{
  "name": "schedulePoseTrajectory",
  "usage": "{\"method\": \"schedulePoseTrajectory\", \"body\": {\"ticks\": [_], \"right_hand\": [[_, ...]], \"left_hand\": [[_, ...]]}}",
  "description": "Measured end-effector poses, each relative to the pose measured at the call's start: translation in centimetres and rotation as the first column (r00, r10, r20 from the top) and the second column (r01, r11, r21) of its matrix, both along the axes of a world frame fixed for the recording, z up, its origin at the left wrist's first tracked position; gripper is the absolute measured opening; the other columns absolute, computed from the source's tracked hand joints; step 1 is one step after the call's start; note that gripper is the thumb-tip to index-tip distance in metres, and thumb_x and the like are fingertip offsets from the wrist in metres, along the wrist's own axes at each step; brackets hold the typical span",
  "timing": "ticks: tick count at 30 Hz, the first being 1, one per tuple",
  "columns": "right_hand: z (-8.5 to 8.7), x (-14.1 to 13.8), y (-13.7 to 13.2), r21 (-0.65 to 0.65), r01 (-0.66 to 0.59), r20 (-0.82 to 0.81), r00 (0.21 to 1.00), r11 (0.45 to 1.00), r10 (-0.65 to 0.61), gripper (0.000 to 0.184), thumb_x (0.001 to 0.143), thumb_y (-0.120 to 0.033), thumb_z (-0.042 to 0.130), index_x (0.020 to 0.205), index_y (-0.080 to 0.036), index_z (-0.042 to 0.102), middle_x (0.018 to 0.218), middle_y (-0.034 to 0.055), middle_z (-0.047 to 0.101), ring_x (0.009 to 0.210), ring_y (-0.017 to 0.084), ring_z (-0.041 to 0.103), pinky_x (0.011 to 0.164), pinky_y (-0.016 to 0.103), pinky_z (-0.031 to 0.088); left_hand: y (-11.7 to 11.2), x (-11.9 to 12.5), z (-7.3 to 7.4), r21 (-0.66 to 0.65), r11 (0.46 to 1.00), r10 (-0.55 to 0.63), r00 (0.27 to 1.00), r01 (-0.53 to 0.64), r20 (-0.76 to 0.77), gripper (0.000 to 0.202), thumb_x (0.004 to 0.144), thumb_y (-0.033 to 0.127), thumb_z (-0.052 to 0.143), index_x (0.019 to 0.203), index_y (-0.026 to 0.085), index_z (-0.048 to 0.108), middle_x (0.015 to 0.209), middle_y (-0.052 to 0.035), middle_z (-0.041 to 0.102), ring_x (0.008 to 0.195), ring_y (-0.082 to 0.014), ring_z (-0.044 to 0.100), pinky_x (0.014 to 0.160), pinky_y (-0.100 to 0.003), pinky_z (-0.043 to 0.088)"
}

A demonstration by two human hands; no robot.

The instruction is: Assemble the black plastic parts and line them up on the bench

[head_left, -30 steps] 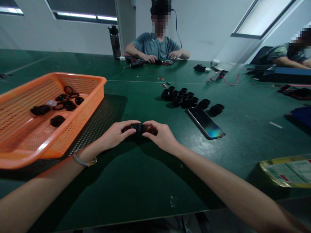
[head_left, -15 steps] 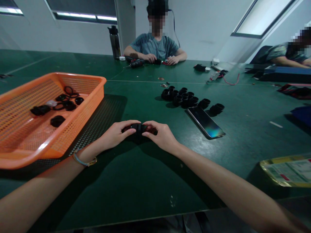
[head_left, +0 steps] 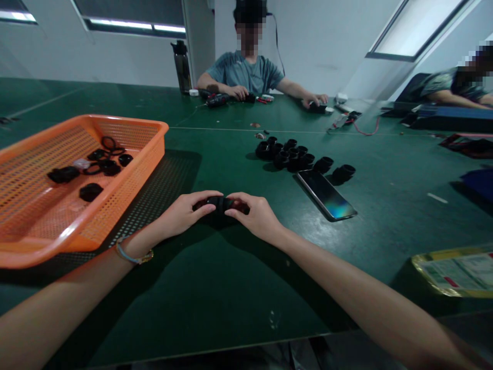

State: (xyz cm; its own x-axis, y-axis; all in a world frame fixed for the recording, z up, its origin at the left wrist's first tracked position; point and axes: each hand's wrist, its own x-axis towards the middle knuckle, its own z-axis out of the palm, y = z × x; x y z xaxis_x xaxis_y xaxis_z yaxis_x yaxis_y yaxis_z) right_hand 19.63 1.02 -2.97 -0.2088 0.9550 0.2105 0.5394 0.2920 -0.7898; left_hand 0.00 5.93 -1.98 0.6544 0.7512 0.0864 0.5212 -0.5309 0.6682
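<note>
Black plastic fitting (head_left: 222, 204) sits between both hands low over the green table (head_left: 215, 288), roughly centre, near the front edge. Left hand (head_left: 181, 211) pinches its left end with fingertips closed on it; right hand (head_left: 254, 215) grips the right end the same way. Looks like two halves being pressed or screwed together; whether they are fully joined cannot be told, fingers hide the seam.

Left of the hands, orange mesh basket (head_left: 57, 185) holds a few loose black rings and caps (head_left: 100, 162) — judged to be parts not yet used, only a handful left. Right of the hands, phone (head_left: 326, 194) lies flat. Just beyond it, cluster of black cylindrical pieces (head_left: 292, 154), about a dozen, upright, likely finished ones. So progress reads as well past halfway.

Far side: co-worker in a grey-green shirt (head_left: 250, 72), hands on the table; dark bottle (head_left: 182, 67) beside.
</note>
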Motion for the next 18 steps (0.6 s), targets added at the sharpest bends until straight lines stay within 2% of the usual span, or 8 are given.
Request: {"method": "schedulePoseTrajectory", "body": {"ticks": [18], "right_hand": [[0.25, -0.03, -0.08, -0.005, -0.006, 0.021, 1.000, 1.000, 0.006, 0.019, 0.080, -0.022, 0.063, 0.097, -0.017, 0.065, 0.075, -0.0001, 0.065, 0.063, 0.010, 0.056, 0.058, 0.024, 0.045]], "left_hand": [[0.06, -0.11, -0.08, 0.009, 1.000, -0.005, 1.000, 0.005, 0.011, 0.046, 0.083, 0.042, 0.042, 0.120, 0.017, 0.056, 0.118, -0.0074, 0.064, 0.105, -0.0244, 0.058, 0.091, -0.036, 0.044]]}}
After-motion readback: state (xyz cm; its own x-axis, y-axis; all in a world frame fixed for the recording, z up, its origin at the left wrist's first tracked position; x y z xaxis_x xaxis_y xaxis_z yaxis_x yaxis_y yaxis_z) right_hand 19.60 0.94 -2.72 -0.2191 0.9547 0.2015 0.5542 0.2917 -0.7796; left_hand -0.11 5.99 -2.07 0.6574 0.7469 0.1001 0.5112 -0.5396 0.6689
